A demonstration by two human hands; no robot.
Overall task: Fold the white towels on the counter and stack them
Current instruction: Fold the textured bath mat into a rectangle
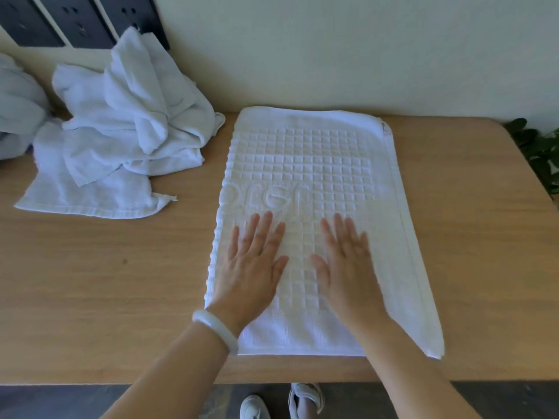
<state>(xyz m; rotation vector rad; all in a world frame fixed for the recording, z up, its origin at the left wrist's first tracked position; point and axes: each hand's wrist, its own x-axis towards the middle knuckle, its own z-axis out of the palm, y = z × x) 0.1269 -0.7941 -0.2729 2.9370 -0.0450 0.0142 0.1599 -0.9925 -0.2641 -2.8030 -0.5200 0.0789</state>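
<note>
A white waffle-patterned towel (317,164) lies flat on the wooden counter (106,282), folded lengthwise with its layered edges along the right side. My left hand (254,261) rests flat on its near left part, fingers straight and spread. My right hand (348,261) lies flat beside it, also with straight fingers, and looks slightly blurred. A heap of crumpled white towels (127,122) sits at the back left of the counter.
More bunched white cloth (15,107) shows at the far left edge. Dark panels (75,19) hang on the wall behind the heap. A green plant (541,152) stands past the counter's right corner. The counter's front edge runs just below the towel.
</note>
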